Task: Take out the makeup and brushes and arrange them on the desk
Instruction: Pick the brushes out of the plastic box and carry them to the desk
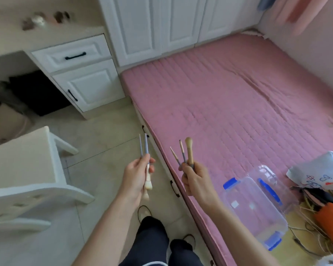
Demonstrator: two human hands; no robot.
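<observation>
The left hand (pixel 136 174) gripped two makeup brushes (pixel 146 162) bristles-down while the right hand (pixel 195 179) held three brushes (pixel 185 153) upright, beside a pink bed (pixel 238 96) and clear box (pixel 256 210).

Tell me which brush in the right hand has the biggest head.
The rightmost brush in the right hand: a round fluffy tan head; the other two beside it are thin and pointed.

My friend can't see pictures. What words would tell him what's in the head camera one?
A person's left hand and right hand each hold a few makeup brushes above a tiled floor. A clear plastic box lies on the pink bed to the right; a white desk stands ahead on the left.
</observation>
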